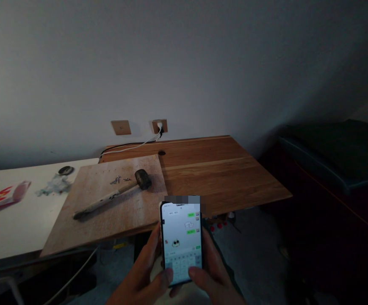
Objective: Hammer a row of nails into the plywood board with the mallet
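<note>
A lit smartphone is held upright between both hands in front of the desk edge. Its screen shows a chat with green bubbles and a keyboard along the bottom. My left hand wraps the phone's left side, its thumb over the lower left of the keyboard. On the other side, my right hand grips the edge, with the thumb on the lower right keys. The fingers behind the phone are mostly hidden. Beyond it, a mallet with a black head lies on a worn board, beside several small metal screws or nails.
The board lies on a wooden desktop against the wall. Left of it, a white table holds a red-and-white packet, crumpled clear plastic and a dark round object. Cables run to a wall socket. A dark cushion is at right.
</note>
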Demonstrator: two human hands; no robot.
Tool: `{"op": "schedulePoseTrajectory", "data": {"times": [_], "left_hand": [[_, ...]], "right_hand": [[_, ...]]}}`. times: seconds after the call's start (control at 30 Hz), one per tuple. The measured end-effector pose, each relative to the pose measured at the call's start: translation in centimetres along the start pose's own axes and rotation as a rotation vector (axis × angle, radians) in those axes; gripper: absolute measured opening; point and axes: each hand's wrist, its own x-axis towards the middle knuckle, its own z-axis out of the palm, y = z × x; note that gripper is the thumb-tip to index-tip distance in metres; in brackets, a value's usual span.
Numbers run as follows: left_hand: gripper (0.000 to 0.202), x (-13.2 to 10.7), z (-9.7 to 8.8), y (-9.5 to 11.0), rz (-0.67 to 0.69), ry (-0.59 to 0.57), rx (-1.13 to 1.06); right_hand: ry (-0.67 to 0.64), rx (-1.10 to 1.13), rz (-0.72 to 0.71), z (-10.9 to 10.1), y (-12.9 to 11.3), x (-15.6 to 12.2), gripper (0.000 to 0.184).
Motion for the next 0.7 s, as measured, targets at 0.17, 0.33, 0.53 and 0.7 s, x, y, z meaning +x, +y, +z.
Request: {"op": "schedulePoseTrajectory", "data": {"times": [0.17, 0.33, 0.53, 0.7], "left_hand": [[0.088, -0.02, -0.04, -0.01, -0.018, -0.013, -0.010], [0.084, 0.00, 0.01, -0.23, -0.018, -0.015, -0.050], [0.081, -0.11, 0.09, -0.65, -0.013, 0.039, -0.009], [0.087, -0.17, 0.39, 0.07, 0.010, -0.040, -0.089]], "right_hand": [[-0.093, -0.004, -0.061, -0.18, 0.37, 0.53, 0.087], [-0.070, -0.006, -0.042, -0.40, 0.67, 0.44, 0.088], [-0.026, -0.030, -0.011, -0.35, 0.36, 0.08, 0.089], [-0.054, -0.016, -0.061, -0.23, 0.45, 0.30, 0.090]]}}
